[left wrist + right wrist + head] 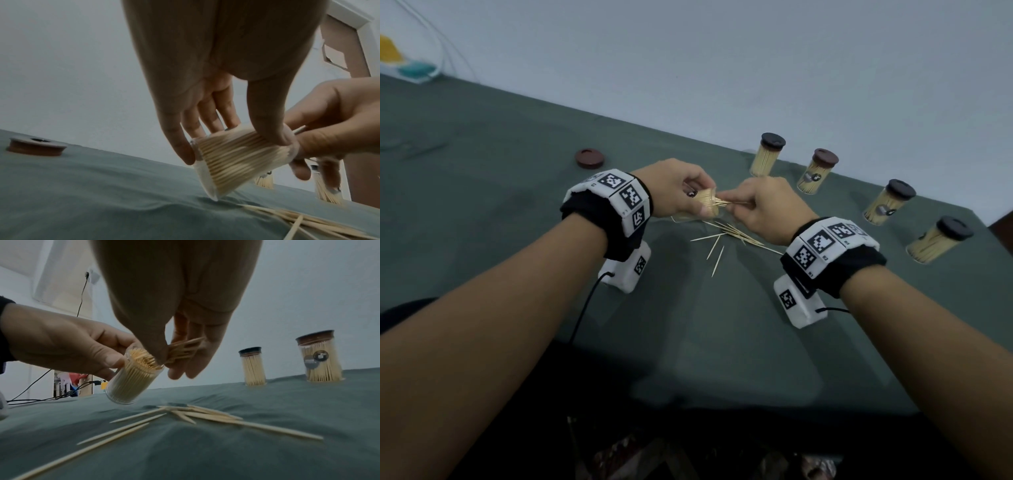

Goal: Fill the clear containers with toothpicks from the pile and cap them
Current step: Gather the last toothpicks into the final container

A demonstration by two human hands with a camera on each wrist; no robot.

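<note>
your left hand (674,186) is wrapped round the open container (131,379), tilted just above the green cloth (482,171) mid-table and already nearly packed. your right hand (763,205) pinches a small bundle of toothpicks (183,348) at its mouth. a few loose toothpicks (729,233) lie just below, near side. they're light, stiff, pointy and i'd guess roll easily, so pinch them mid-length. the smooth plastic looks slippery; hold its sidewall. the brown cap (589,158) waits far left, four capped jars (816,171) on the right.

Dim, flat, bluish indoor light, soft shadows, wide-angle edge distortion, slight blur in wrist views
</note>
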